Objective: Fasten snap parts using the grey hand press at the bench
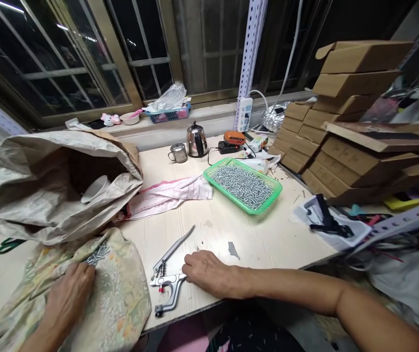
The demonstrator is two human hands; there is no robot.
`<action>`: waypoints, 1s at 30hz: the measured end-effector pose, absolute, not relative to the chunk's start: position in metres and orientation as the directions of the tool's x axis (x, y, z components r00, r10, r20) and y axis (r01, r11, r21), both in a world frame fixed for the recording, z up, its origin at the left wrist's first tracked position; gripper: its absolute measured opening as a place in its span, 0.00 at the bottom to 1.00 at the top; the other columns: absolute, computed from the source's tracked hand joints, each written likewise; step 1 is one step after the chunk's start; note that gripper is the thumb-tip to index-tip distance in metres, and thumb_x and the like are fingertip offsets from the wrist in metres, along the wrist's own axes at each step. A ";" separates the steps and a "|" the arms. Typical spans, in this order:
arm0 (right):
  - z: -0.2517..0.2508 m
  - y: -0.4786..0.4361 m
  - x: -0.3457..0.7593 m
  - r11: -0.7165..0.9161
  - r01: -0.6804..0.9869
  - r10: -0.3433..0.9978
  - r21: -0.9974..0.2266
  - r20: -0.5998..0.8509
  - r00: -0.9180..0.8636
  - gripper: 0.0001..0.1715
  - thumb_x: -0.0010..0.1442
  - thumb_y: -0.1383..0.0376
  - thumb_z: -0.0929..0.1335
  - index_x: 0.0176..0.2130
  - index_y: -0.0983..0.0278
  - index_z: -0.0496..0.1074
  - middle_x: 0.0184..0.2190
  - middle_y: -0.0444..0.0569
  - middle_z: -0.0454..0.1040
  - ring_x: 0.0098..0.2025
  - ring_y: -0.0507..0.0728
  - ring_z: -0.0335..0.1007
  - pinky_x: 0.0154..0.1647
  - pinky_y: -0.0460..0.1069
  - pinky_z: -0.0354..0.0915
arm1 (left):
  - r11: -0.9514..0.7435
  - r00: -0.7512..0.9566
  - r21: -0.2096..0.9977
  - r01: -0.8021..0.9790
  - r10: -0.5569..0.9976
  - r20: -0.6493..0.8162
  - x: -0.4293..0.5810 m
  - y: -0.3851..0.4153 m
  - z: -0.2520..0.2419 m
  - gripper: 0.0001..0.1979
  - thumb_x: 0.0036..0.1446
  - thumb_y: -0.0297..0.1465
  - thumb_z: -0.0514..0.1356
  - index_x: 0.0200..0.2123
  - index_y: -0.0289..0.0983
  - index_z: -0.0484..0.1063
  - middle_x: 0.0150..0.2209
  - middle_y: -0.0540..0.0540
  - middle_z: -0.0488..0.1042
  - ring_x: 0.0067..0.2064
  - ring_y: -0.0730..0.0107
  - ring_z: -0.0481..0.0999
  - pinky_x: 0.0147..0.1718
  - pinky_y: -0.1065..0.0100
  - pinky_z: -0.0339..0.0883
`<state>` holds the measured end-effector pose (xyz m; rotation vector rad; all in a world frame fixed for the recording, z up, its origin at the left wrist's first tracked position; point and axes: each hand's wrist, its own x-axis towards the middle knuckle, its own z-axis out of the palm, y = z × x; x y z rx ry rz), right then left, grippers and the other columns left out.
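Loosely curled and empty, the grip of the right hand (209, 271) rests on the table (261, 239) just beside the pliers (165, 279) at lower centre: stiff, smooth metal, probably best taken by both handles. The left hand (68, 298) lies open on limp floral cloth (121, 298), lower left.

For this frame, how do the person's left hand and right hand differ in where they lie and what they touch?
The left hand lies flat on the floral cloth; the right hand lies on the bare table. The left hand reaches a small heap of metal pieces; the right hand touches the pliers at their head. Both are palm down.
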<state>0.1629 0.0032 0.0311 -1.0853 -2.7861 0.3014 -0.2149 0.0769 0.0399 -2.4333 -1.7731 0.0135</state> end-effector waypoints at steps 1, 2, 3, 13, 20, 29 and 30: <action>0.029 0.004 0.163 0.722 0.653 0.680 -0.228 0.061 -0.731 0.04 0.66 0.72 0.63 0.40 0.65 0.66 0.40 0.49 0.70 0.37 0.56 0.63 0.36 0.51 0.59 | -0.329 0.343 -0.158 0.931 0.937 0.071 -0.216 0.079 0.039 0.08 0.46 0.27 0.51 0.24 0.38 0.69 0.31 0.36 0.75 0.38 0.50 0.73 0.38 0.58 0.67; 0.027 0.005 0.162 0.722 0.655 0.681 -0.224 0.060 -0.730 0.04 0.65 0.72 0.63 0.40 0.65 0.66 0.40 0.48 0.70 0.37 0.56 0.63 0.36 0.51 0.59 | -0.335 0.354 -0.206 0.920 0.933 0.067 -0.216 0.081 0.038 0.08 0.47 0.26 0.50 0.23 0.38 0.69 0.30 0.36 0.75 0.37 0.51 0.74 0.38 0.59 0.67; 0.025 0.006 0.162 0.720 0.656 0.682 -0.225 0.056 -0.729 0.04 0.65 0.72 0.63 0.40 0.65 0.66 0.40 0.49 0.70 0.36 0.56 0.63 0.35 0.51 0.59 | -0.322 0.345 -0.248 0.914 0.937 0.057 -0.216 0.084 0.037 0.09 0.49 0.26 0.50 0.22 0.38 0.68 0.29 0.36 0.75 0.36 0.52 0.74 0.37 0.60 0.66; 0.014 0.005 0.158 0.677 0.655 0.701 -0.336 0.025 -0.713 0.09 0.68 0.72 0.59 0.38 0.65 0.66 0.37 0.50 0.70 0.34 0.55 0.61 0.34 0.50 0.54 | 0.103 -0.072 0.434 0.895 0.994 -0.088 -0.126 0.025 0.069 0.13 0.52 0.38 0.55 0.31 0.37 0.76 0.33 0.44 0.80 0.35 0.63 0.77 0.37 0.68 0.67; 0.013 0.002 0.160 0.738 0.604 0.660 -0.299 0.135 -0.739 0.11 0.69 0.72 0.58 0.36 0.65 0.65 0.34 0.49 0.68 0.31 0.54 0.57 0.32 0.50 0.50 | 0.437 -0.083 0.750 0.496 0.884 -0.460 -0.081 -0.027 0.045 0.16 0.46 0.43 0.63 0.27 0.33 0.76 0.18 0.52 0.69 0.20 0.75 0.64 0.20 0.73 0.57; 0.013 0.005 0.159 0.732 0.605 0.663 -0.314 0.122 -0.739 0.10 0.67 0.72 0.58 0.35 0.64 0.64 0.33 0.48 0.67 0.30 0.53 0.56 0.31 0.50 0.48 | 0.489 -0.047 0.700 0.521 0.835 -0.548 -0.076 -0.021 0.040 0.15 0.44 0.41 0.63 0.24 0.33 0.75 0.14 0.57 0.57 0.17 0.79 0.55 0.17 0.74 0.51; 0.012 0.005 0.159 0.728 0.609 0.667 -0.315 0.120 -0.735 0.10 0.67 0.72 0.58 0.35 0.64 0.64 0.33 0.48 0.67 0.30 0.53 0.56 0.31 0.50 0.48 | 0.496 -0.047 0.695 0.521 0.829 -0.557 -0.075 -0.020 0.040 0.15 0.44 0.41 0.63 0.23 0.33 0.74 0.14 0.57 0.57 0.17 0.80 0.55 0.17 0.74 0.51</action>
